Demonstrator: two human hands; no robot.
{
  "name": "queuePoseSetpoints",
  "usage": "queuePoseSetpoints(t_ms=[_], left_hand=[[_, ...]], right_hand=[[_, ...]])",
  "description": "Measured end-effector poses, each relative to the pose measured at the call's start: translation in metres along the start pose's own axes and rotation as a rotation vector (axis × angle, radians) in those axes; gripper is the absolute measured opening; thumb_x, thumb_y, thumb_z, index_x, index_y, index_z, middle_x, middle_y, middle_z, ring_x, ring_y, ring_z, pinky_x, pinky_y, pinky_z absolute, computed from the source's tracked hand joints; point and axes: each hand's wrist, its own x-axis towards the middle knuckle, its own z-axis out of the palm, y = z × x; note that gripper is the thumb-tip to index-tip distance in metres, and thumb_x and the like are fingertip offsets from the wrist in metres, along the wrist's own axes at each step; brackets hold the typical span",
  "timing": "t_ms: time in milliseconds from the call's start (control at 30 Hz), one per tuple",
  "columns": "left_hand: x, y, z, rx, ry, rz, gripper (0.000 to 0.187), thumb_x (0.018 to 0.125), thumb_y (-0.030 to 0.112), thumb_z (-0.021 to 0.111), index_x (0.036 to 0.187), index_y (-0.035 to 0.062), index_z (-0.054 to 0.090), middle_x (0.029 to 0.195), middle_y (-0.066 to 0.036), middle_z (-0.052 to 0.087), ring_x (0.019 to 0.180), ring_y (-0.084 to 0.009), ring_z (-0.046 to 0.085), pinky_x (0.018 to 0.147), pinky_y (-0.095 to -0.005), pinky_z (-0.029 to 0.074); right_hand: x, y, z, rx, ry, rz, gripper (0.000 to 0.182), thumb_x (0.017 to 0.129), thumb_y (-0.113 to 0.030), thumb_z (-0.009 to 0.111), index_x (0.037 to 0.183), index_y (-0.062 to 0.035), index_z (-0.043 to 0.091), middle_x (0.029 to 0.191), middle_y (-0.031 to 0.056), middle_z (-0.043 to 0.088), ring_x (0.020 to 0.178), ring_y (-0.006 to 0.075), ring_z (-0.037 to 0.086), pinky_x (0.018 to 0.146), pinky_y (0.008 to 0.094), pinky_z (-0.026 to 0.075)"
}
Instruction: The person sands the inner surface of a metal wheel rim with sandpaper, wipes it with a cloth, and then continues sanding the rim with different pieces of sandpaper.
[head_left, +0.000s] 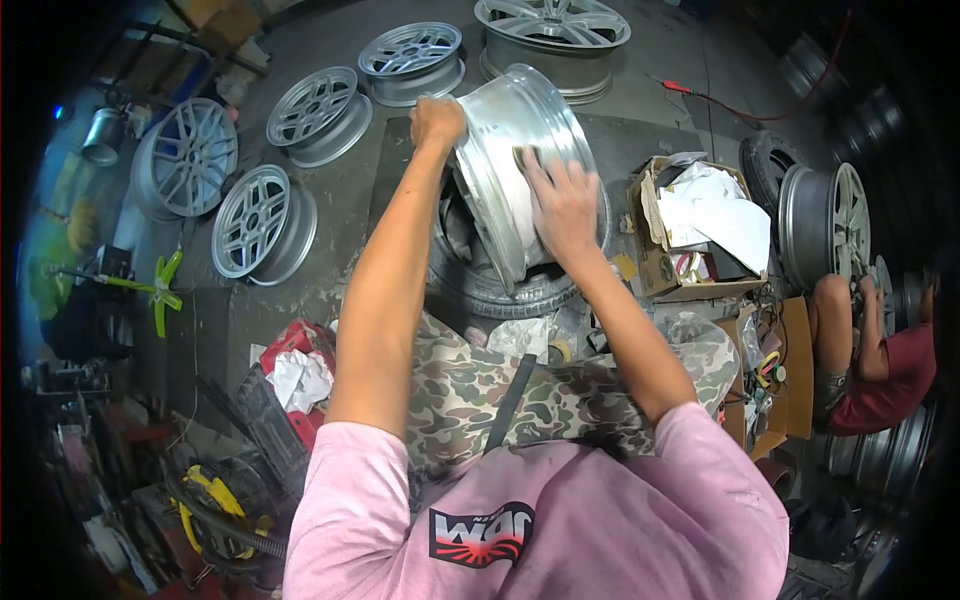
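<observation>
We see a grey concrete floor [340, 190] beyond the hands, spare alloy wheels [312, 112] lying left, a cardboard box [690, 235] to the right.

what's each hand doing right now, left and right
left hand: closed, gripping the top edge of the wheel rim
right hand: open, pressing a dark pad flat on the rim barrel

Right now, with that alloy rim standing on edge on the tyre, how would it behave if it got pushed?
The rim stands tilted on its edge on a tyre, so it would probably roll or tip without the left hand steadying it. Its polished metal looks stiff and likely slippery under the right hand.
</observation>
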Motion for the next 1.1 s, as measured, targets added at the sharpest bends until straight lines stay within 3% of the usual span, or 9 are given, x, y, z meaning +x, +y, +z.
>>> queuePoseSetpoints(t_ms=[100,300,467,600,667,867,967,1000,1100], left_hand=[[-0.001,-0.001,-0.006,0.008,0.006,0.007,0.049,0.095,0.028,0.054,0.13,-0.0056,0.061,0.138,-0.03,0.06,0.128,-0.0449,0.06,0.108,-0.0505,0.048],[-0.008,0.004,0.003,0.028,-0.008,-0.009,0.049,0.095,0.029,0.055,0.131,-0.0049,0.061,0.141,-0.029,0.058,0.131,-0.0441,0.058,0.109,-0.0508,0.047],[-0.002,-0.002,-0.006,0.002,-0.001,0.017,0.049,0.096,0.029,0.055,0.131,-0.0056,0.06,0.14,-0.029,0.058,0.129,-0.0444,0.059,0.108,-0.0507,0.048],[-0.01,0.002,-0.007,-0.017,-0.018,-0.001,0.049,0.098,0.029,0.053,0.133,-0.0053,0.06,0.139,-0.029,0.058,0.129,-0.0443,0.058,0.109,-0.0501,0.047],[-0.007,0.005,-0.005,-0.027,0.002,-0.01,0.049,0.098,0.029,0.053,0.132,-0.0052,0.06,0.139,-0.028,0.058,0.129,-0.0441,0.058,0.11,-0.0499,0.047],[-0.003,0.001,-0.011,-0.018,-0.035,-0.006,0.049,0.098,0.029,0.053,0.134,-0.0039,0.058,0.143,-0.029,0.054,0.132,-0.0454,0.056,0.11,-0.0503,0.046],[-0.008,0.0,-0.008,-0.038,-0.036,0.008,0.05,0.098,0.029,0.053,0.134,-0.0038,0.058,0.143,-0.028,0.054,0.131,-0.0455,0.056,0.11,-0.0502,0.046],[-0.006,0.0,-0.004,-0.028,-0.016,0.014,0.05,0.098,0.029,0.053,0.134,-0.0039,0.059,0.143,-0.029,0.055,0.131,-0.0451,0.056,0.11,-0.0499,0.046],[-0.006,0.0,0.004,-0.013,-0.036,0.011,0.05,0.097,0.029,0.053,0.134,-0.0043,0.06,0.143,-0.029,0.054,0.131,-0.0447,0.056,0.11,-0.0496,0.046]], right_hand=[[0.018,-0.006,0.005,0.043,0.006,0.028,0.064,0.082,-0.003,0.064,0.145,-0.0101,0.06,0.095,0.0049,0.054,0.092,0.024,0.052,0.079,0.0418,0.037],[-0.068,0.001,-0.011,0.039,-0.097,0.067,0.061,0.082,-0.003,0.061,0.142,-0.0079,0.062,0.095,0.0045,0.054,0.093,0.0237,0.053,0.08,0.0409,0.038],[0.035,-0.01,0.004,0.004,-0.074,0.044,0.061,0.082,-0.005,0.061,0.142,-0.0057,0.06,0.098,0.0069,0.057,0.094,0.026,0.055,0.081,0.0431,0.039],[-0.039,0.0,-0.012,0.034,-0.002,-0.018,0.056,0.082,-0.006,0.061,0.138,-0.0054,0.062,0.099,0.0063,0.058,0.095,0.0251,0.055,0.083,0.0441,0.039],[-0.063,0.003,-0.016,0.041,-0.165,0.037,0.057,0.082,-0.006,0.061,0.139,-0.005,0.062,0.1,0.0068,0.059,0.097,0.0254,0.056,0.084,0.0452,0.04],[0.04,-0.009,0.008,0.029,-0.036,-0.029,0.065,0.077,0.001,0.065,0.142,-0.0086,0.063,0.096,0.0059,0.057,0.092,0.0248,0.056,0.081,0.0418,0.036],[-0.024,-0.003,-0.017,0.078,-0.066,-0.021,0.067,0.076,0.001,0.064,0.142,-0.009,0.061,0.097,0.0056,0.056,0.092,0.0251,0.055,0.082,0.0421,0.037],[-0.034,-0.003,-0.031,0.07,-0.266,0.047,0.068,0.077,0.0,0.065,0.144,-0.0095,0.059,0.102,0.0058,0.058,0.095,0.025,0.055,0.083,0.0437,0.037],[0.004,0.0,-0.019,0.022,-0.16,-0.031,0.057,0.081,-0.004,0.06,0.138,-0.0054,0.062,0.105,0.007,0.061,0.098,0.0266,0.057,0.087,0.0461,0.04]])
